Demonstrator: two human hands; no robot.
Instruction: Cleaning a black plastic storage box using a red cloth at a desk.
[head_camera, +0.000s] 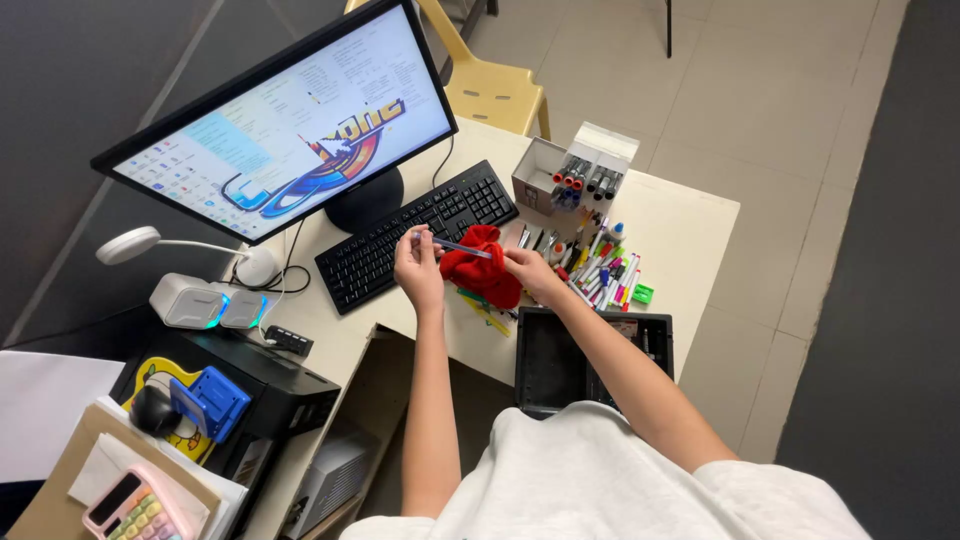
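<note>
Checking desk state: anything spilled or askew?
Yes: pens lie in a loose heap on the desk beside the box. Left hand holds one pen; right hand grips a red cloth.

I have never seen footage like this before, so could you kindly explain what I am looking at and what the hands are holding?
There is no machine here: a person works with two bare hands, and the single picture comes from a camera on their head, looking down over their arms.

The left hand holds one end of a thin pen. The right hand grips a red cloth, which wraps around the pen's other end.

They are working at a pale desk. On it stand a monitor and a black keyboard. To the right lies a pile of markers, with an open box holding more markers behind it. A black tray sits at the desk's near edge.
</note>
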